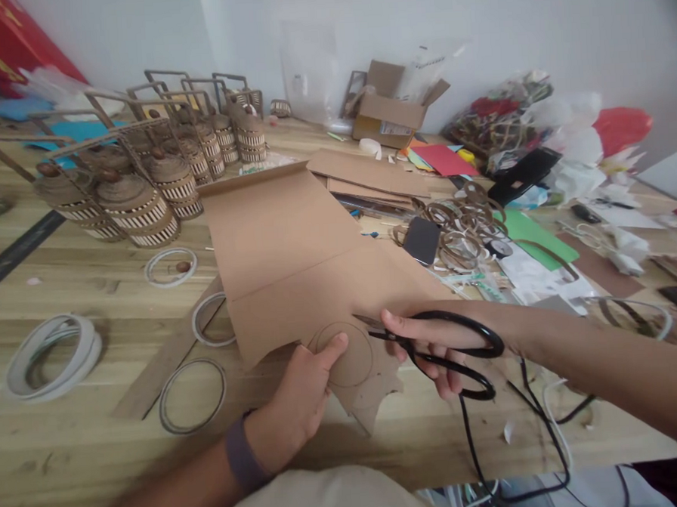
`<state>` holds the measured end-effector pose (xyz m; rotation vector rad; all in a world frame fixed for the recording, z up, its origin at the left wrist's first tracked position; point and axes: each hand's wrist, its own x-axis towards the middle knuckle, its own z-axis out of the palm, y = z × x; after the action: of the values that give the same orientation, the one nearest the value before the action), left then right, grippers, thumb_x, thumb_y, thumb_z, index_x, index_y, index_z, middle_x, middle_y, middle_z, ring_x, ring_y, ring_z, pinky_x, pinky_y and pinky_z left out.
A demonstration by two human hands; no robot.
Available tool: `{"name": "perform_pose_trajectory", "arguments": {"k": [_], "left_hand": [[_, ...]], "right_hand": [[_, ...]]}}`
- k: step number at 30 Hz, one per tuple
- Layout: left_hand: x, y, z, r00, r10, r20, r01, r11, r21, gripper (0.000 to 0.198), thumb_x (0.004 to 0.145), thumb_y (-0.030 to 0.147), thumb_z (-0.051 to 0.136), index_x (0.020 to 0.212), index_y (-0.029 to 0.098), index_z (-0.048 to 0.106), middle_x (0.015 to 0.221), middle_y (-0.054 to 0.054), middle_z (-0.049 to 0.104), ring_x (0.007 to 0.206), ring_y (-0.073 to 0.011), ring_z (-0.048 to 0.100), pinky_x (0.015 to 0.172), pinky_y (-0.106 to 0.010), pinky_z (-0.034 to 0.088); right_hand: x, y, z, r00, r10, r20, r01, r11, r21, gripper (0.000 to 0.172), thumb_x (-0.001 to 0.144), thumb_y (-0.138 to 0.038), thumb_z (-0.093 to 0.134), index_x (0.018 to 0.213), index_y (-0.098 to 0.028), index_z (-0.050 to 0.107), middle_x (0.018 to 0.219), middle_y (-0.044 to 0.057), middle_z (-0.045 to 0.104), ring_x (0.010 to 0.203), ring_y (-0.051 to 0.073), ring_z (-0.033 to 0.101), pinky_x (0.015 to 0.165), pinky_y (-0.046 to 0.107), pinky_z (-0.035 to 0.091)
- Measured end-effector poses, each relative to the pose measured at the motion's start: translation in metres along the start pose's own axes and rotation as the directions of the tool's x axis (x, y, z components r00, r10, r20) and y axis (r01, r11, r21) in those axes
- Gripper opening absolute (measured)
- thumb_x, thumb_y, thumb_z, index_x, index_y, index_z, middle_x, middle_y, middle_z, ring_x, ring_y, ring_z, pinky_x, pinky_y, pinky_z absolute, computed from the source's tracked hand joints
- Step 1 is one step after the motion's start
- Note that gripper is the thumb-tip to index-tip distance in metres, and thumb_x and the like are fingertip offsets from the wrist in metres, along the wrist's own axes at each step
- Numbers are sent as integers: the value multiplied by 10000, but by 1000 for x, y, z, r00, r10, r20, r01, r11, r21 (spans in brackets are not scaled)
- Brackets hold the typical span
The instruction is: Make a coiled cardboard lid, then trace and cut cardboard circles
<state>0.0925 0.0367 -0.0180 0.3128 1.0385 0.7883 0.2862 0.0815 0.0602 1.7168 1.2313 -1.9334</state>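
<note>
A large brown cardboard sheet lies at the centre, its near edge cut unevenly. A circle is drawn on its near part. My left hand grips that edge, thumb on top inside the circle and fingers mostly hidden beneath. In my right hand are black-handled scissors, their tips pointing left over the cardboard just right of the circle. Pale rings, one of them nearest, lie on the table left of the sheet.
Several woven lanterns with handles stand at the back left. An open cardboard box sits by the wall. Brown rings, coloured paper and plastic bags crowd the right. Black cables lie at the near right.
</note>
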Motion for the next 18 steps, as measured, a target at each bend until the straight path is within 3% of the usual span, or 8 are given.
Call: {"name": "perform_pose_trajectory", "arguments": {"k": [6,13,18], "left_hand": [[-2,2,0,994,-6,108,16,995,-95,466,595,326,879,995,179,691,1129,-130,749,1126,-339,652,879,-398,533],[0,2,-3,995,-26,100,35,996,-88,464,611,318,862,1015,175,684,1107,-130,752,1141,-341,646,882,-400,539],[-1,3,-3,994,-15,107,22,998,-62,463,626,344,856,1025,180,689,1089,-126,758,1090,-327,672,800,-367,548]], "right_hand": [[13,-3,3,1000,3,-13,-3,1000,-6,798,711,-958,297,755,-192,519,465,-54,480,371,113,548,348,195,423],[10,4,13,955,-261,-142,251,964,-84,746,717,-924,419,726,-186,525,433,-80,435,302,69,430,286,171,349],[10,13,20,918,-327,-224,306,944,-126,709,753,-884,448,763,-181,541,458,-97,415,271,41,353,258,152,284]]}}
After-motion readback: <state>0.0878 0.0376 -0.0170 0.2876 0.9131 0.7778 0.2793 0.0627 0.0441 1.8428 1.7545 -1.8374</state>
